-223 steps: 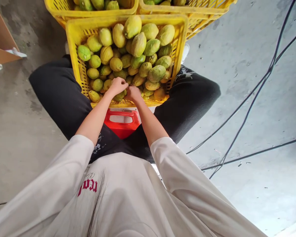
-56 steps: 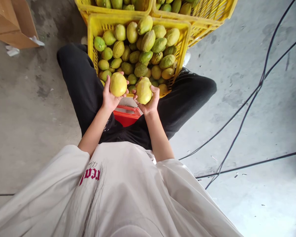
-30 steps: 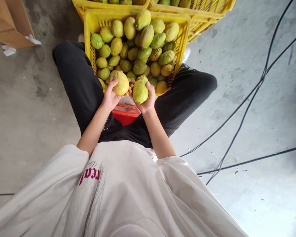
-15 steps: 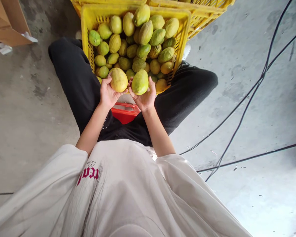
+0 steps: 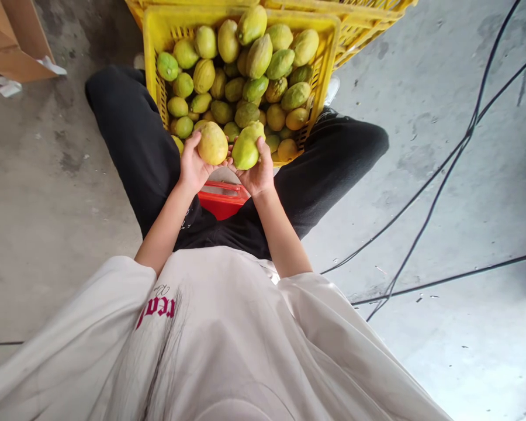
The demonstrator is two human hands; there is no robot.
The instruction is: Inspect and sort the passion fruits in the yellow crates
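Note:
My left hand (image 5: 195,166) holds a yellow lemon (image 5: 213,144), its fingers curled beneath and the thumb along the side. In my right hand (image 5: 259,174) lies a greener lemon (image 5: 245,151), tilted, with its knobbed end pointing up and to the right. The two hands are side by side, fingertips close together, over the near edge of a yellow plastic crate (image 5: 331,64). Several green and yellow lemons (image 5: 255,89) fill that crate in a loose heap. The undersides of both held lemons are hidden by my palms.
The crate stands between my black-trousered legs (image 5: 333,158). A red plastic object (image 5: 221,206) shows below my hands. Another yellow crate (image 5: 368,26) is behind. At the upper left is an open cardboard box (image 5: 21,44); black cables (image 5: 458,146) cross the concrete floor on the right.
The greener lemon in my right hand has turned, its knobbed end now leaning up to the right, and my right thumb has moved onto it. My left hand has barely shifted.

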